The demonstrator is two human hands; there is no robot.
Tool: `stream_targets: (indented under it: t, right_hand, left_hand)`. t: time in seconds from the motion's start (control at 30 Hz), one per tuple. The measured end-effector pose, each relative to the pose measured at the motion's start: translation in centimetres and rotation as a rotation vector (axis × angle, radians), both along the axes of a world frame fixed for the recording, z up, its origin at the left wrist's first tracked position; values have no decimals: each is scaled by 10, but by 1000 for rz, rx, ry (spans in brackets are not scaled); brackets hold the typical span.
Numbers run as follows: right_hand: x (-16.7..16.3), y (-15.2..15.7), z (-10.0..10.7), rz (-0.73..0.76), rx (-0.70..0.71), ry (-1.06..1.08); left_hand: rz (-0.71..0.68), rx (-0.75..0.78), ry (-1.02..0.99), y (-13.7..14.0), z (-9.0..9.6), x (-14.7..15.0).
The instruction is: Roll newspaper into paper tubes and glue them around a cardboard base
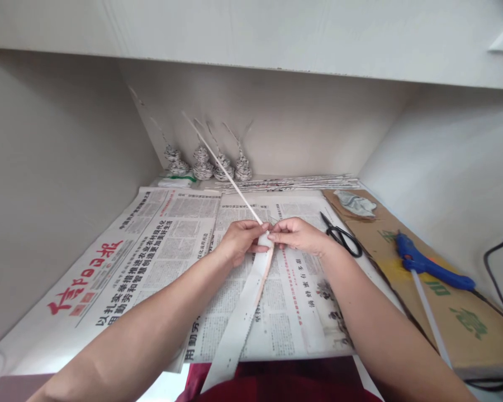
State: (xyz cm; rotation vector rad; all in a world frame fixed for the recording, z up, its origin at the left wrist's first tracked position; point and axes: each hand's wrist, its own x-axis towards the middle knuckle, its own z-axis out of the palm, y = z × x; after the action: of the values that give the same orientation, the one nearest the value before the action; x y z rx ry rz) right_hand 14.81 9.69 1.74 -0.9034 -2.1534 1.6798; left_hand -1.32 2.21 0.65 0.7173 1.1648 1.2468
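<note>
Head cam: L hand (243, 241) & R hand (295, 234) pinch white paper strip (250, 286) at lower end of thin white rod (238, 191), over newspaper (171, 240).

A desk (208, 185) bears spread newspapers (176, 245), flat cardboard (374, 238) at right and, along the back, thin sticks (293, 183) and woven gourd shapes (243, 168).

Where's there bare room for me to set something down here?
Newspaper between the left wall and your left forearm; a smaller cardboard patch between the crumpled paper and glue gun. Crowded: the back, with paper sticks and woven figures, and around the scissors.
</note>
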Motion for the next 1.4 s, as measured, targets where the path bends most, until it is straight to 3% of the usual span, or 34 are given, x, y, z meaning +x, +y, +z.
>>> stream_targets:
  t: [0.2, 0.33, 0.4, 0.5, 0.57, 0.63, 0.77, 1.1, 1.27, 1.4]
  right_hand:
    - [4, 2, 0, 50, 95, -17]
    - [13, 8, 4, 153, 55, -109]
    - [17, 12, 5, 82, 44, -99]
    - [17, 14, 5, -143, 51, 62]
    - [13, 10, 5, -161, -36, 174]
    - [8, 3, 5, -67, -172, 225]
    - [2, -6, 3, 46, -321, 254]
    - [1, -1, 0, -101, -280, 267]
    - [3, -1, 2, -92, -258, 263]
    - [2, 1, 2, -199, -224, 246]
  left_hand:
    - [-1, -22, -23, 0, 0, -1]
    - [1, -18, -28, 0, 1, -1]
    - [-9, 10, -41, -1, 2, -1]
    - [-111, 32, -47, -5, 5, 3]
    - [-219, 42, -40, -9, 5, 6]
    - [-313, 58, -32, -12, 3, 10]
    - [-387, 62, 16, -17, -1, 15]
    - [-402, 58, 113, -18, 2, 17]
    - [-429, 79, 124, -19, 3, 16]
    - [-442, 63, 131, -19, 3, 17]
